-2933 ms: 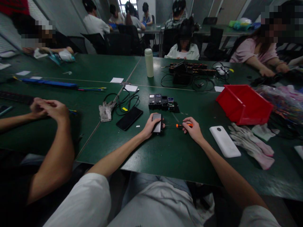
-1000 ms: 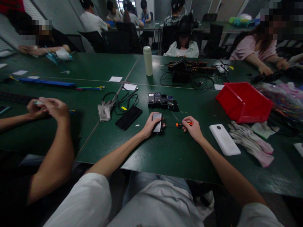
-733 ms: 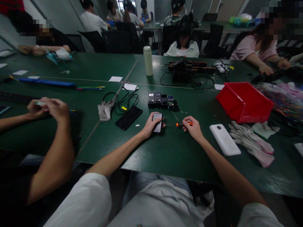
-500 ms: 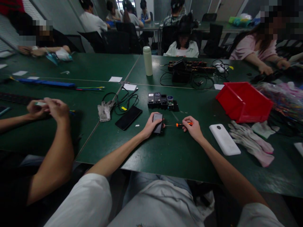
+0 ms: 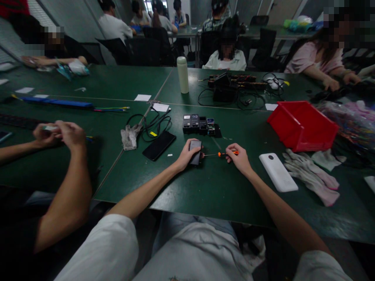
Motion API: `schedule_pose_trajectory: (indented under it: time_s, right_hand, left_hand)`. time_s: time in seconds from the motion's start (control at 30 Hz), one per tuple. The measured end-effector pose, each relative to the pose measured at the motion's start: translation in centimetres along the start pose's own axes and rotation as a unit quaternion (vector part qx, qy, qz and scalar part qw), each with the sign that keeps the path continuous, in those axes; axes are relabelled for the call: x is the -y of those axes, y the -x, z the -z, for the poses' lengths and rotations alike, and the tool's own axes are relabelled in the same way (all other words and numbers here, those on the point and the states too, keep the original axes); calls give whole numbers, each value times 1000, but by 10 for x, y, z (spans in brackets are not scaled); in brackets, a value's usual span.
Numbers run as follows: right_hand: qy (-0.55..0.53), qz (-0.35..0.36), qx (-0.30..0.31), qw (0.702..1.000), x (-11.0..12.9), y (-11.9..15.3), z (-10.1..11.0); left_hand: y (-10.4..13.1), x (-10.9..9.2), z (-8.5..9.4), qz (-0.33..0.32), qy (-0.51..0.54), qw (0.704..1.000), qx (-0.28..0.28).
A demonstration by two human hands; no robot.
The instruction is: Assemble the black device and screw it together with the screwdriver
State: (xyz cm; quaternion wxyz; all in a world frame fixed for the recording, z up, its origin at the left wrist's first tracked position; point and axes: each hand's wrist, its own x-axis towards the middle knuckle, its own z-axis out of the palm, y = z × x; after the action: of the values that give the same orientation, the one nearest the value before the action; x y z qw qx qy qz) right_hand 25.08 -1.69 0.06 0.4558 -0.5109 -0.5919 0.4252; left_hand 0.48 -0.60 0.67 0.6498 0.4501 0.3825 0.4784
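My left hand is closed around a small dark box-shaped device, held just over the green table. From the right, my right hand grips a screwdriver with an orange and black handle. Its thin shaft points left, and the tip is at the device's right side; whether it sits in a screw is too small to tell. Beyond my hands stands a row of several small black modules, the rightmost one showing an uncovered circuit board. A black phone lies left of my left hand.
To the right are a white power bank, work gloves and a red bin. A green bottle stands behind the modules. Black cables and a grey glove lie left. A co-worker's hands are at far left.
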Motion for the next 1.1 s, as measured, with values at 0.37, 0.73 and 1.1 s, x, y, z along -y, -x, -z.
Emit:
schedule_pose_trajectory:
  time_s: [0.37,0.73,1.1]
  right_hand:
    - [5,-7,2,1000,5,1,0]
    - [6,-9,-1,1000,4,1,0]
    - [2,-7,5,1000,2,1,1]
  left_hand:
    - [1,-3,-1,4,5,1000,2]
    - [0,0,1,-3,5,1000,9]
    - [0,-1,0,4,6,1000,2]
